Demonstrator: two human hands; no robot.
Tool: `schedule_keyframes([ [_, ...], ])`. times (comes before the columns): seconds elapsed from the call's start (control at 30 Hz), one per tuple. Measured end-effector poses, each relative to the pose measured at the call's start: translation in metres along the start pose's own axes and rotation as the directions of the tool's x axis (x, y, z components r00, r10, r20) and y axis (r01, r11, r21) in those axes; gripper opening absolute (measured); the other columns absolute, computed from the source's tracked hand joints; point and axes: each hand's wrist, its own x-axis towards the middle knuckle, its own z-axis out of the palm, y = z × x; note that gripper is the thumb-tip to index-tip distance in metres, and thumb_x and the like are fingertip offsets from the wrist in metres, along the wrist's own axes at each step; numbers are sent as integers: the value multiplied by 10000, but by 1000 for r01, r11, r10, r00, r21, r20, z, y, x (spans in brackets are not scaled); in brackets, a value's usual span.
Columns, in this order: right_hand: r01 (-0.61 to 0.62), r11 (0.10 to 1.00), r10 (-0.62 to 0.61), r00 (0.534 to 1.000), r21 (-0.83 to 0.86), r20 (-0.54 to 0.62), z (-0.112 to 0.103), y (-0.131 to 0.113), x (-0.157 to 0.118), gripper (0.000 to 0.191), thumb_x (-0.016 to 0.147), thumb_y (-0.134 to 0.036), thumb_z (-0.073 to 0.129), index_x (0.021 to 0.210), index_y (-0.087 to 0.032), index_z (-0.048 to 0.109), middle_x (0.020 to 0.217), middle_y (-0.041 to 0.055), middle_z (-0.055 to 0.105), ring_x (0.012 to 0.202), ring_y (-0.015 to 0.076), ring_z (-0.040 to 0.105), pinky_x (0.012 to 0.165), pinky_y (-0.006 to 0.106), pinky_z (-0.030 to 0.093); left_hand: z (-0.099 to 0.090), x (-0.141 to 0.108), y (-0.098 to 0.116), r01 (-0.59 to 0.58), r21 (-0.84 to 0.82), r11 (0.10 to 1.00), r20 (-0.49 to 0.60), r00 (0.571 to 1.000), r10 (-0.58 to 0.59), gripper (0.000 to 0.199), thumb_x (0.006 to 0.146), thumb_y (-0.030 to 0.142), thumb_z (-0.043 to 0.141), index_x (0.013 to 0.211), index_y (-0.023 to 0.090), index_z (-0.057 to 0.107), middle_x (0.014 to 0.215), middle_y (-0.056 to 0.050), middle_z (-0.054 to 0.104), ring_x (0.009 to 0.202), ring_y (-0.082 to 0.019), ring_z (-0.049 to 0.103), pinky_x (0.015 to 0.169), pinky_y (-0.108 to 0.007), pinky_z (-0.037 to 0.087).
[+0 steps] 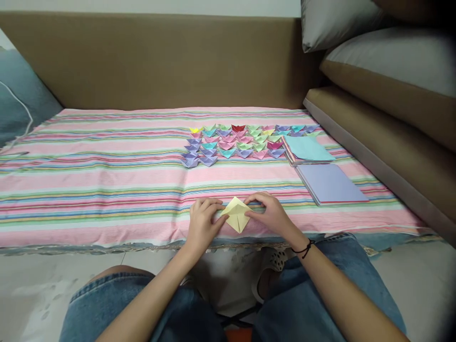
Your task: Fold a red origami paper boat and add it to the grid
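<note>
A pale yellow sheet of origami paper (237,219), folded into a small diamond with a crease and a slit at its lower half, is held just over the front of the striped cloth. My left hand (205,219) pinches its left corner between thumb and fingers. At the opposite corner, my right hand (270,211) grips the paper the same way, with a dark cord bracelet on that wrist. Beyond my hands, folded paper boats (227,146) in many colours stand in rows on the cloth.
Right of the boats lie a stack of light blue-topped paper (309,149) and a stack of lavender-topped paper (331,183). The striped cloth (89,180) covers the seat, with a brown backrest (178,61) behind. Cushions (392,61) are piled at the right.
</note>
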Motion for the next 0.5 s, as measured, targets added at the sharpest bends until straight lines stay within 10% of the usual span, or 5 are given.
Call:
schedule_keyframes([
  [0.3,-57,961,54,998,269,19,4,-7,-1,205,737,-203,624,938,-166,628,784,46,658,716,177,612,599,278,476,3,7,1,95,-389,916,57,995,-79,143,768,185,631,897,192,570,836,-21,639,754,-148,592,672,-274,468],
  [0.5,316,947,-298,933,62,-202,-1,-20,3,128,790,-128,583,777,-216,675,779,41,669,774,191,608,702,349,486,-13,13,9,-214,-173,961,-159,969,188,53,817,178,591,831,208,633,767,-14,686,745,-153,608,671,-280,474],
])
